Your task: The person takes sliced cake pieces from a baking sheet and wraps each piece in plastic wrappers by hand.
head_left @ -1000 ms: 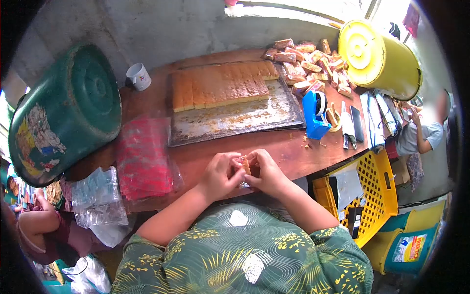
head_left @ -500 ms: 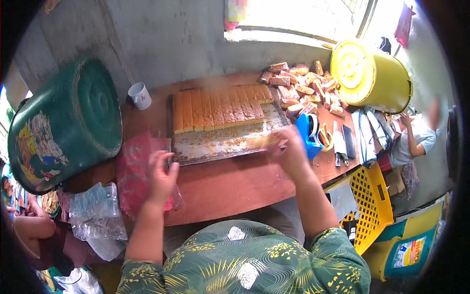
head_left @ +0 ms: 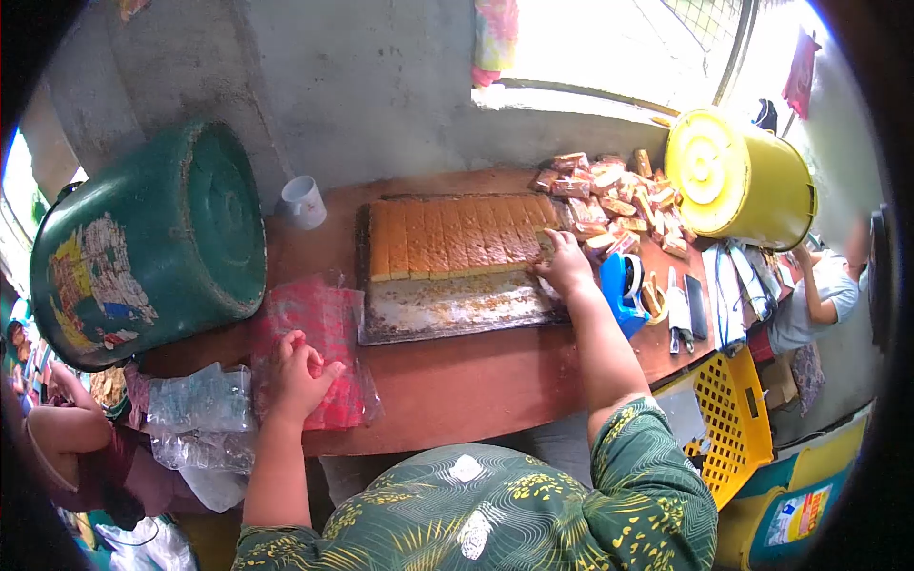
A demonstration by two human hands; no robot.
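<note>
Right hand shifted up to the sliced cake, grip partly hidden.

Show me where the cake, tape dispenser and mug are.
Cake [head_left: 457,235]: head view, middle of its browned top.
Tape dispenser [head_left: 624,307]: head view, on its blue body.
Mug [head_left: 307,208]: head view, on its outer wall.

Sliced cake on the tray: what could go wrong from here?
The cake has its slices packed side by side, so the right hand, at its right end, might crumble a neighbour.
The blue tape dispenser stands near the right wrist and could get bumped.
The red wrappers near the left hand look layered; several might lift together.
</note>
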